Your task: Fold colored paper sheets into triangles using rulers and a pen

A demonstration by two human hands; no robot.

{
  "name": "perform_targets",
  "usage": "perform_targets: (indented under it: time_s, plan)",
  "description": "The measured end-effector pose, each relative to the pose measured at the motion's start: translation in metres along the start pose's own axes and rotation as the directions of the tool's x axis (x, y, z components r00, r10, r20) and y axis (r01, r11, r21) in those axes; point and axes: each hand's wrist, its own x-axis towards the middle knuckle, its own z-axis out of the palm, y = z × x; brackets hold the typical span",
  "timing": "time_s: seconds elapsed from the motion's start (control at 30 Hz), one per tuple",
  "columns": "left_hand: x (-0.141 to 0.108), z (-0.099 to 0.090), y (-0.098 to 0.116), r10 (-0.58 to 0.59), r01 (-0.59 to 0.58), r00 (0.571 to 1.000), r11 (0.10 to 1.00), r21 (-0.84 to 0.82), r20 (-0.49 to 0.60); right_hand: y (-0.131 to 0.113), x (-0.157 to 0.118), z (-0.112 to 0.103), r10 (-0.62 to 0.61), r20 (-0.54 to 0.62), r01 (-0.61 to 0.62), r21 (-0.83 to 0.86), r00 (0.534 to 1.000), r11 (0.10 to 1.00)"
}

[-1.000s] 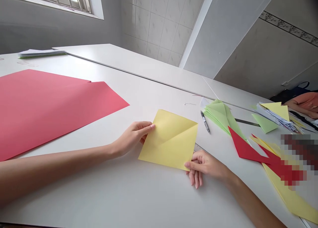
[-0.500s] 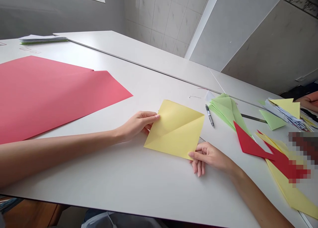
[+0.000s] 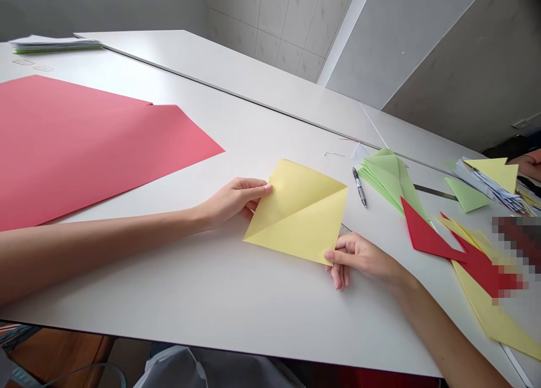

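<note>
A square sheet of yellow paper (image 3: pixel 298 213) is held up a little over the white table, a diagonal crease running across it. My left hand (image 3: pixel 236 201) pinches its left edge, thumb on top and fingers underneath. At the lower right corner my right hand (image 3: pixel 359 257) grips the sheet between thumb and fingers, the other fingers curled below. Part of a ruler (image 3: pixel 345 229) shows behind the paper, just above my right hand. A pen (image 3: pixel 359 187) lies to the right of the sheet, beside a fan of green paper (image 3: pixel 384 171).
Large red-pink paper (image 3: pixel 105 140) covers the table's left side. On the right lie red paper pieces (image 3: pixel 426 236), yellow paper (image 3: pixel 486 315) and a paper pile (image 3: pixel 492 179). A stack of sheets (image 3: pixel 54 44) sits far left. Another person's arm (image 3: pixel 526 165) shows at the right edge.
The view has tilted slightly, so the table sits higher in it. The yellow sheet has tipped a little and its crease stands out more sharply. Both hands keep their hold.
</note>
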Motion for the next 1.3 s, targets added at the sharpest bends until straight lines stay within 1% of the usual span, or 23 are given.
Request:
perform_targets:
  time_s: [0.47, 0.57, 0.63, 0.7, 0.73, 0.77, 0.83, 0.9, 0.93, 0.97, 1.1, 1.2, 1.3]
  plan:
    - [-0.001, -0.002, 0.002, -0.024, 0.024, 1.000, 0.998, 0.055, -0.004, 0.001, 0.007, -0.002, -0.081, 0.047, 0.080, 0.020, 0.996, 0.997]
    - [-0.001, -0.003, 0.002, -0.031, 0.031, 0.999, 0.997, 0.070, -0.010, 0.001, 0.007, -0.004, -0.127, 0.124, 0.125, 0.024, 0.984, 0.992]
    - [-0.002, -0.002, 0.002, -0.032, 0.033, 0.999, 0.996, 0.082, -0.012, 0.001, 0.007, -0.006, -0.175, 0.191, 0.170, 0.039, 0.966, 0.985]
    - [-0.002, -0.002, 0.002, -0.034, 0.035, 0.999, 0.995, 0.096, -0.011, 0.001, 0.008, -0.006, -0.222, 0.229, 0.212, 0.067, 0.948, 0.975]
    - [-0.003, -0.002, 0.002, -0.036, 0.037, 0.999, 0.994, 0.103, -0.008, 0.001, 0.008, -0.006, -0.245, 0.217, 0.231, 0.087, 0.945, 0.969]
    - [-0.003, -0.002, 0.002, -0.039, 0.039, 0.999, 0.993, 0.109, -0.003, 0.002, 0.010, -0.006, -0.268, 0.175, 0.253, 0.107, 0.947, 0.962]
    - [-0.003, -0.002, 0.002, -0.044, 0.042, 0.999, 0.991, 0.124, 0.011, 0.004, 0.012, -0.006, -0.312, 0.000, 0.308, 0.146, 0.950, 0.940]
    - [-0.003, -0.002, 0.003, -0.049, 0.044, 0.998, 0.989, 0.140, 0.036, 0.007, 0.016, -0.007, -0.335, -0.192, 0.365, 0.158, 0.923, 0.917]
    - [-0.003, -0.003, 0.003, -0.050, 0.043, 0.997, 0.988, 0.148, 0.050, 0.008, 0.017, -0.008, -0.341, -0.260, 0.389, 0.160, 0.903, 0.907]
    - [-0.003, -0.003, 0.003, -0.051, 0.040, 0.996, 0.987, 0.156, 0.067, 0.009, 0.018, -0.009, -0.347, -0.302, 0.406, 0.162, 0.888, 0.899]
    - [-0.001, -0.006, 0.003, -0.051, 0.026, 0.990, 0.982, 0.187, 0.133, 0.009, 0.019, -0.011, -0.382, -0.365, 0.461, 0.157, 0.849, 0.874]
    - [-0.001, -0.006, 0.002, -0.049, 0.016, 0.988, 0.976, 0.217, 0.150, 0.007, 0.016, -0.008, -0.401, -0.390, 0.486, 0.148, 0.829, 0.861]
    - [-0.002, -0.006, 0.001, -0.043, 0.008, 0.990, 0.970, 0.244, 0.137, 0.003, 0.011, -0.004, -0.438, -0.461, 0.532, 0.092, 0.772, 0.842]
